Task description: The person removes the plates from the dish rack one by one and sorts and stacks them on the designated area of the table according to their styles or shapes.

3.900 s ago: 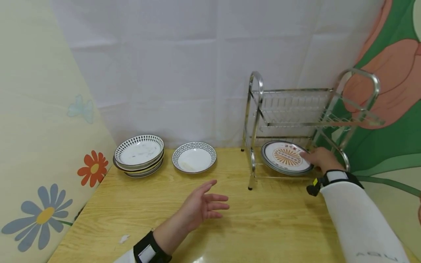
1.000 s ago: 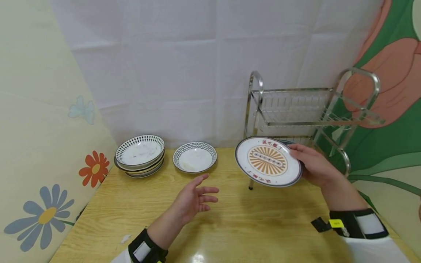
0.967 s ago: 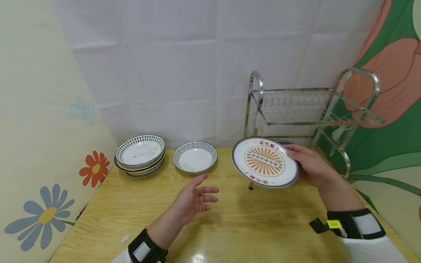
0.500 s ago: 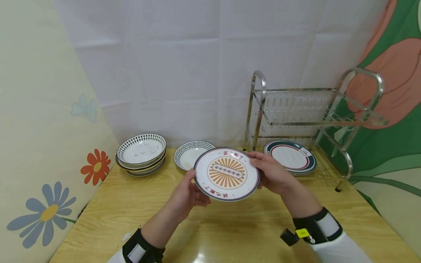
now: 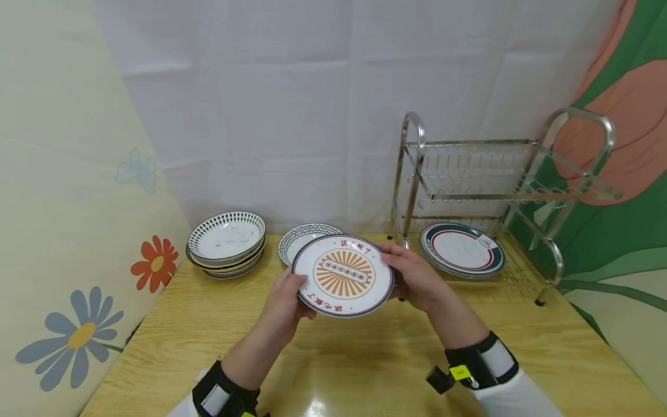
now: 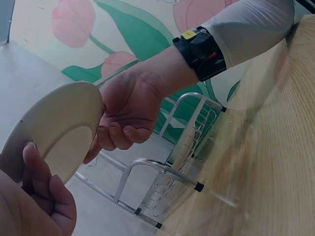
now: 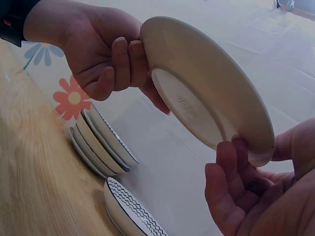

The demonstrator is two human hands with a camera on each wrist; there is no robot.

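Note:
A white plate (image 5: 344,275) with an orange sunburst, red characters and a dark rim is held above the table, tilted toward the head camera. My left hand (image 5: 283,304) grips its left edge, thumb on top and fingers beneath. On the opposite edge, my right hand (image 5: 417,278) pinches the rim the same way. The plate's pale underside (image 7: 197,88) shows in the right wrist view, with both hands' fingers against it. Behind the plate, a shallow dish (image 5: 307,236) with a wavy-line rim sits on the table, partly covered.
A two-tier metal dish rack (image 5: 479,197) stands at the back right. Plates with a dark teal border (image 5: 461,249) lie on its lower level. At the back left is a stack of dishes (image 5: 226,240) on the wooden table (image 5: 365,370). A white cloth (image 5: 271,104) hangs behind.
The sunburst plate has left the rack's lower level in my right hand and moved left. My left hand has taken hold of its other edge. Teal-bordered plates are now uncovered in the rack.

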